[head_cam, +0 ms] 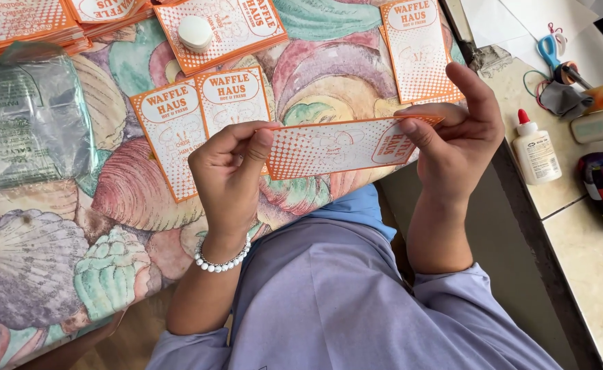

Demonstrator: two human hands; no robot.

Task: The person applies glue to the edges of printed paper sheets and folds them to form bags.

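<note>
Pinched an orange-and-white paper sleeve (336,147) between left hand (227,171) and right hand (456,133), above seashell-patterned tablecloth (68,240); tiled counter (582,240) alongside, bearing glue bottle (534,149).

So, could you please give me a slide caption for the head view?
Both hands, left hand and right hand, hold an orange-and-white printed paper sleeve above a shell-patterned tablecloth.

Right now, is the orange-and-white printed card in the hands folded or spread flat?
Spread flat, not folded. The printed card stretches as one long strip between the left hand and right hand, each pinching an end; no crease shows.
</note>
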